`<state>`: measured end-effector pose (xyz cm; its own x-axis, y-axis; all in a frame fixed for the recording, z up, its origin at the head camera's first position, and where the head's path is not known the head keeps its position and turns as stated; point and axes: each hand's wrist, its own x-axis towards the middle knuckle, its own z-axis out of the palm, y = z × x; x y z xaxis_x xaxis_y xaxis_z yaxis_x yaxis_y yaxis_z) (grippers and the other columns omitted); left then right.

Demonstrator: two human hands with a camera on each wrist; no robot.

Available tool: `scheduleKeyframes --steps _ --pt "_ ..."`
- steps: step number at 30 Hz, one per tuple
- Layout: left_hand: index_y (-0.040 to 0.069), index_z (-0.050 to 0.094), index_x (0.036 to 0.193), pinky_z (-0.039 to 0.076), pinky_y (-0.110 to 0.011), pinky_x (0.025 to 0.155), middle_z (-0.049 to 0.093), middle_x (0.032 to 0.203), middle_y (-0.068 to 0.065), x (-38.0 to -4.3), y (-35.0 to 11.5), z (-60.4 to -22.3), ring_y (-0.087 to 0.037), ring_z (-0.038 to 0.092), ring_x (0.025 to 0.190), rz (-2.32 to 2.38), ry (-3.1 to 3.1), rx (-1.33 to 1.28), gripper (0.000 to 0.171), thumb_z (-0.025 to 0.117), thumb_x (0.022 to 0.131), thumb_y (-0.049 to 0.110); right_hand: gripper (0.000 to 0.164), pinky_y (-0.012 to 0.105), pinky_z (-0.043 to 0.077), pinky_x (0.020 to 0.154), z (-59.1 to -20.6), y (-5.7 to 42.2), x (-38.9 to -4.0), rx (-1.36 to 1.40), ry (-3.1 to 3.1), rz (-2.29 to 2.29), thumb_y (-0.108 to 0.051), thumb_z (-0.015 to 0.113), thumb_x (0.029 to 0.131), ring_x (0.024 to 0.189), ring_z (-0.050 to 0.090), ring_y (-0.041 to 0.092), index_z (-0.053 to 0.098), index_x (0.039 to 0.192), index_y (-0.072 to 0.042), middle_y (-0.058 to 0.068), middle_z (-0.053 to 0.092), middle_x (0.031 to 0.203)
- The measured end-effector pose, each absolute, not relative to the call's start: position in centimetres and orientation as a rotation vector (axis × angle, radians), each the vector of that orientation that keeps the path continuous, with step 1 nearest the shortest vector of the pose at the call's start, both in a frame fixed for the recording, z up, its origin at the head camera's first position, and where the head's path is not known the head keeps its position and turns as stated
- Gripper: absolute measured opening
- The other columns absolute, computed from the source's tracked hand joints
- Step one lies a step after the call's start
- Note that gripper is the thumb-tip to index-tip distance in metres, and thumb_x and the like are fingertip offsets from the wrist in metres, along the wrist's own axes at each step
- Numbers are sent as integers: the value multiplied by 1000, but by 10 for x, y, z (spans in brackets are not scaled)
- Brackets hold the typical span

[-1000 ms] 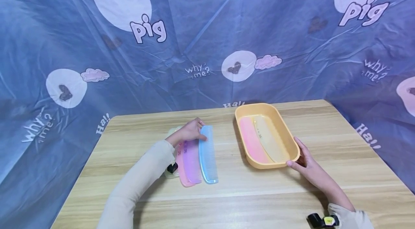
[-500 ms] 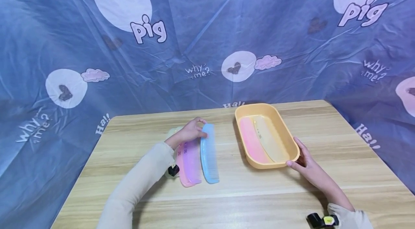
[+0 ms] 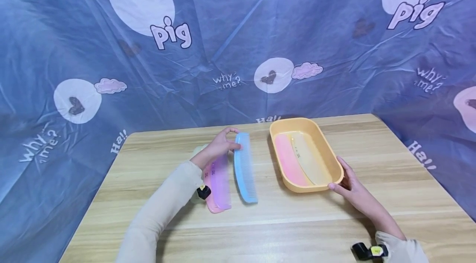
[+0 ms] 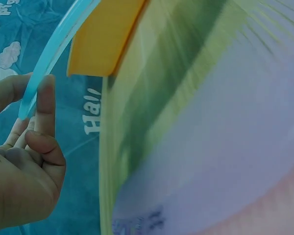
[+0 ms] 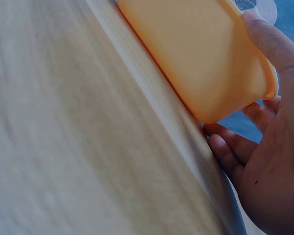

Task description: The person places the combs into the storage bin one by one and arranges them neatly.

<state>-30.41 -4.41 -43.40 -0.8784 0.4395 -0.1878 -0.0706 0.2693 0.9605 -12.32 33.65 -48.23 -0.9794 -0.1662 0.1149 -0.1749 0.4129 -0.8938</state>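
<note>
My left hand (image 3: 219, 146) pinches the far end of a light blue comb (image 3: 245, 172), thumb on one face and fingers on the other. In the left wrist view the comb (image 4: 46, 63) rises edge-on from the fingertips. A purple comb (image 3: 222, 184) overlaps a pink comb (image 3: 213, 205) on the table below that wrist. My right hand (image 3: 353, 190) grips the near right corner of a yellow-orange plastic tray (image 3: 305, 188), its thumb on the rim. Inside the tray lie a pink comb (image 3: 290, 163) and a cream comb (image 3: 308, 159), side by side.
A pale greenish thing (image 3: 197, 199) lies partly hidden under the left forearm. The wooden table (image 3: 275, 230) ends at the back against a blue printed cloth (image 3: 208, 48). Bare wood separates the blue comb from the tray.
My left hand has moved the blue comb a little right and away from me, off the purple comb's side. The right hand and tray have stayed put.
</note>
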Motion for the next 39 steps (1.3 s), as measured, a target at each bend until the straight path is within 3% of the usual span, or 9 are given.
scheduleKeyframes --steps 4,8,12,19,32,39 --pt "13 43 125 47 -39 77 71 82 -7 -306 -42 -427 -15 63 64 1664 2141 339 54 66 78 4 84 -2 29 83 -483 337 -123 310 -2638 1657 -8 56 91 110 29 -25 -5 148 -14 39 14 144" --pt "14 44 125 40 -31 60 69 77 -2 -308 -40 -420 -15 61 63 1679 2156 333 55 69 77 7 84 -2 29 83 -483 337 -123 306 -2643 1641 -9 56 91 109 29 -25 -4 149 -16 40 15 143" --pt "17 45 124 34 -24 52 69 75 0 -310 -36 -412 -15 61 63 1706 2154 323 55 71 76 9 84 -2 29 83 -483 337 -123 309 -2639 1643 -8 56 91 109 29 -25 -5 148 -13 40 15 143" --pt "20 46 123 34 -25 54 69 77 2 -309 -26 -389 -14 61 64 1724 2132 321 53 70 77 9 84 -1 31 82 -482 338 -123 296 -2651 1632 -9 56 90 108 31 -25 -5 148 -14 40 17 142" --pt "26 46 122 36 -28 60 70 79 1 -321 -10 -388 -15 63 67 1744 2132 349 52 71 77 15 84 -2 28 83 -484 338 -122 290 -2650 1635 -9 56 91 109 28 -26 -5 149 -17 39 14 144" --pt "24 46 121 33 -26 56 69 76 3 -323 0 -389 -15 63 66 1783 2103 343 51 70 78 13 85 -2 28 82 -484 338 -122 284 -2665 1609 -9 56 91 108 27 -27 -5 149 -19 39 15 144"
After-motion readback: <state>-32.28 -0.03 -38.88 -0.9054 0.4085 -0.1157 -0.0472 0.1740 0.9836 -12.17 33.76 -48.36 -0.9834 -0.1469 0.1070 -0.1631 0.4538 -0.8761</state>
